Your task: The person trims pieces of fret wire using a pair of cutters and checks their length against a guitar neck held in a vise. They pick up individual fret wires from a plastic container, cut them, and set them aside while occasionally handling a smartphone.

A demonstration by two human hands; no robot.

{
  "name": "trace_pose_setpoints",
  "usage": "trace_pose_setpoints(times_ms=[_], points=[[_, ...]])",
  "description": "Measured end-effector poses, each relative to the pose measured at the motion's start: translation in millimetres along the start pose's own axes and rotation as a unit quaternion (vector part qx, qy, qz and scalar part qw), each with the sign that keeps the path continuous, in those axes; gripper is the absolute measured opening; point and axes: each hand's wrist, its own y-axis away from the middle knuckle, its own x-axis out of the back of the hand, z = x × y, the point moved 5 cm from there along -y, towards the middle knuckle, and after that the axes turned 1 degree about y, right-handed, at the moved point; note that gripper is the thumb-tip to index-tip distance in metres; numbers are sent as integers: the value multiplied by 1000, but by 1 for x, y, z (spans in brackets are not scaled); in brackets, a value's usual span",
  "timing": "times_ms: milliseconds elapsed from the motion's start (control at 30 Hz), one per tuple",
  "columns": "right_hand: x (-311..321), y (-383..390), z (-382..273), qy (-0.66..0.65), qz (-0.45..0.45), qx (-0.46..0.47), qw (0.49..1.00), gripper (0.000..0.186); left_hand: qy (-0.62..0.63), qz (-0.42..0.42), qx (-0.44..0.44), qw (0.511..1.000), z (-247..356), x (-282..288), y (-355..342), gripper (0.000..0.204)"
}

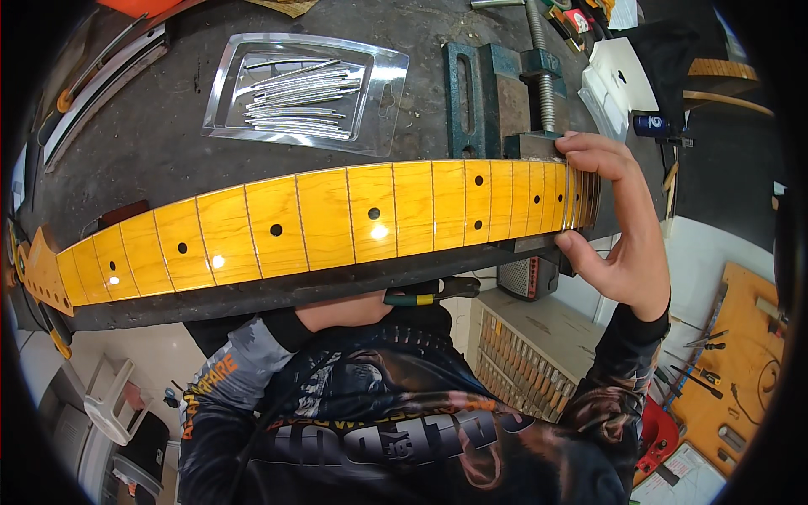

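A yellow guitar neck (323, 222) with black dot markers and frets lies horizontally across the bench edge, headstock at the left, its right end resting at a green metal vise (492, 93). My right hand (627, 227) spans that end, index finger at the far edge and thumb at the near edge, several silver fret wires under its grip. My left hand (362, 307) is below the neck, its fingers largely hidden, with green-and-yellow handled cutters (446, 288) sticking out from it. A clear plastic tray (219, 118) holding cut fret wires lies behind the neck.
The dark bench (168, 109) carries a long rule-like tool (101, 97) at the left and white packaging (619, 76) at the back right. Beyond the bench are a wooden board with screwdrivers (736, 353), a drawer cabinet (518, 362) and a white stool (114, 387).
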Motion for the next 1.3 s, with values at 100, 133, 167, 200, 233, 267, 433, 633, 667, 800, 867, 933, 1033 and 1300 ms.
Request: trace_pose_setpoints(times_ms=[100, 133, 167, 200, 233, 267, 433, 633, 667, 800, 867, 933, 1033, 1300], points=[[-1, 0, 0, 0, -1, -2, 1000, 67, 1, 4, 3, 1000, 2, 4, 0, 52], [-1, 0, -1, 1, -2, -4, 1000, 67, 13, -7, 11, 1000, 2, 5, 0, 52], [0, 0, -1, 1, -1, -4, 1000, 67, 12, -7, 11, 1000, 0, 3, 0, 52], [0, 0, -2, 4, -2, -4, 1000, 68, 5, -15, 18, 1000, -3, -1, -1, 52], [0, 0, -3, 8, -2, -3, 1000, 68, -3, -22, 25, 999, -5, -2, -1, 52], [0, 0, -4, 8, -1, -3, 1000, 68, -4, -22, 25, 999, -5, -3, 0, 52], [1, 0, -5, 18, 0, -5, 1000, 68, 35, 60, -27, 997, 1, 4, -3, 52], [3, -1, -7, 30, -2, 0, 1000, 69, 18, 54, -16, 998, -2, 2, -4, 49], [3, -1, -7, 30, -2, 1, 1000, 69, 17, 55, -16, 998, -1, 3, -3, 49], [5, -2, -10, 56, -7, 9, 998, 68, 8, 58, -10, 998, 6, 12, -4, 37], [5, -2, -11, 66, -6, 12, 998, 67, 2, 34, 8, 999, 7, 13, -7, 34], [4, -3, -11, 80, -16, 18, 996, 66, 87, 105, -33, 990, 18, 27, -8, 30], [7, -4, -14, 78, -17, 33, 996, 65, 44, 68, -26, 996, 20, 29, -8, 46], [7, 4, -29, 98, -6, 13, 995, 59, -8, 15, 27, 999, 17, 32, -11, 31]])
